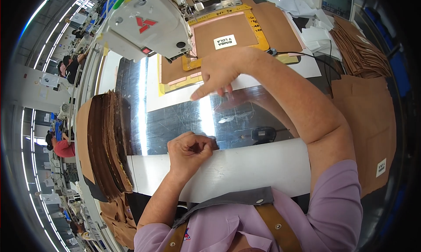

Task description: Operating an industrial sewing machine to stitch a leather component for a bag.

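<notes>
My left hand (187, 154) is curled into a loose fist at the near edge of the shiny metal plate (175, 120). What its fingers hold, if anything, is hidden. My right hand (221, 70) hovers farther off with the thumb stretched out and other fingers bent downward, holding nothing visible. Behind it, a yellow clamp frame (258, 30) surrounds a brown leather panel (210, 30) bearing a white printed label (225, 42). The frame lies under the head of a white sewing machine (144, 24). A white sheet (166, 101) shows below the frame.
Stacked brown leather pieces stand at the left (103, 142) and far right (355, 46). A large labelled brown panel (366, 120) lies at the right. A black cable (307, 55) runs right from the frame. A small dark device (264, 134) shows on the plate.
</notes>
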Action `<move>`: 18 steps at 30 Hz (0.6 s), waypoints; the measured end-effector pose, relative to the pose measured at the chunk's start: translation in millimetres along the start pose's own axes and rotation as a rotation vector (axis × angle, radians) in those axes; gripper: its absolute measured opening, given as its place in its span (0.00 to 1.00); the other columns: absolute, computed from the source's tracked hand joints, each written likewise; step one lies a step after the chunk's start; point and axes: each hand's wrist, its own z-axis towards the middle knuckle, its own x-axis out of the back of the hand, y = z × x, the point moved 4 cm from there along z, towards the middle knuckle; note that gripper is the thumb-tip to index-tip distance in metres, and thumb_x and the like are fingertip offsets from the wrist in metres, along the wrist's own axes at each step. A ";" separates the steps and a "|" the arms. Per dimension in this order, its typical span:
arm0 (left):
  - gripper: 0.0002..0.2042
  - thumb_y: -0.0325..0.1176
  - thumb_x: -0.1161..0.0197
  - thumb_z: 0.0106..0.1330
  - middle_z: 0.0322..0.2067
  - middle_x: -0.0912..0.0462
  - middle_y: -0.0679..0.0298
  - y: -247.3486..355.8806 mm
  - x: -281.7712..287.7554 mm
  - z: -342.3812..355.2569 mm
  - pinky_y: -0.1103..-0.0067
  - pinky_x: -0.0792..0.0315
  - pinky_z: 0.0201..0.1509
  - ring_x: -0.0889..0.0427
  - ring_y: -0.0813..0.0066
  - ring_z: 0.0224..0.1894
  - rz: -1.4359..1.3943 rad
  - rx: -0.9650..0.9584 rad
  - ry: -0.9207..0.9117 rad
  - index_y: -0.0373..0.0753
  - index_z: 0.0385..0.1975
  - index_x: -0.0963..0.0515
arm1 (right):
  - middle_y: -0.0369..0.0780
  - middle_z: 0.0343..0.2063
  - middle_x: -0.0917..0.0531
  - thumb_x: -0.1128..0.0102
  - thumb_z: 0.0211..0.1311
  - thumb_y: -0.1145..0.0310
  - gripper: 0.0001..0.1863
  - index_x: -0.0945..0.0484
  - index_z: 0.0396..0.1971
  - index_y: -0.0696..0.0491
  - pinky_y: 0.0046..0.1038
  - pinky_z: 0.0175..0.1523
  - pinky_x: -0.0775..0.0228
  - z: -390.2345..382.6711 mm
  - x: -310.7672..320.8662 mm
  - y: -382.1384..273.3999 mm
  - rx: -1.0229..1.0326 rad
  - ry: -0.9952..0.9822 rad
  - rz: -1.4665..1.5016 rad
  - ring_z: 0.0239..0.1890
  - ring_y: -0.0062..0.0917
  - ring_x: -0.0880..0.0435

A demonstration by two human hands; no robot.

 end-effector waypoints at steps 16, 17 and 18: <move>0.24 0.16 0.41 0.57 0.49 0.19 0.55 45.2 7.3 54.6 0.63 0.39 0.70 0.21 0.59 0.55 0.120 -0.730 -0.188 0.36 0.56 0.33 | 0.35 0.21 0.14 0.43 0.68 0.59 0.16 0.14 0.27 0.54 0.24 0.30 0.29 -66.9 -47.8 -21.0 0.123 0.057 0.247 0.23 0.17 0.18; 0.17 0.17 0.40 0.59 0.48 0.19 0.55 39.5 3.4 61.8 0.66 0.28 0.61 0.17 0.61 0.49 0.126 -0.726 -0.277 0.35 0.49 0.26 | 0.35 0.20 0.15 0.42 0.67 0.58 0.17 0.14 0.27 0.55 0.22 0.30 0.29 -69.9 -47.8 -17.0 0.088 0.057 0.247 0.22 0.16 0.20; 0.17 0.17 0.40 0.59 0.48 0.19 0.55 34.8 2.0 66.4 0.66 0.28 0.61 0.17 0.61 0.49 0.120 -0.727 -0.275 0.35 0.49 0.26 | 0.35 0.20 0.15 0.42 0.67 0.58 0.17 0.14 0.27 0.55 0.22 0.30 0.29 -73.1 -46.1 -9.6 0.083 0.055 0.244 0.22 0.16 0.20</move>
